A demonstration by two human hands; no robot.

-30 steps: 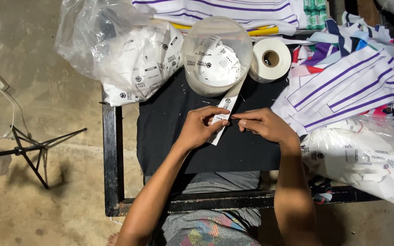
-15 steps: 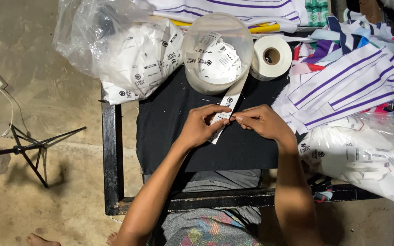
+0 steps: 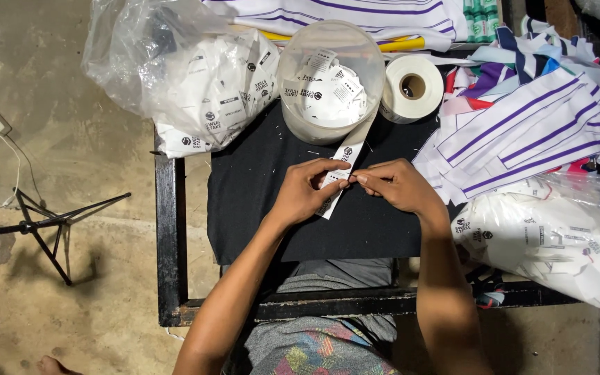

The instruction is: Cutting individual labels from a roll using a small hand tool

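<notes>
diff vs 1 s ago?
Almost nothing. Both hands, left and right, keep pinching the label strip over the black cloth, with only slight finger shifts. Tub, tape roll and bags stayed put.
</notes>
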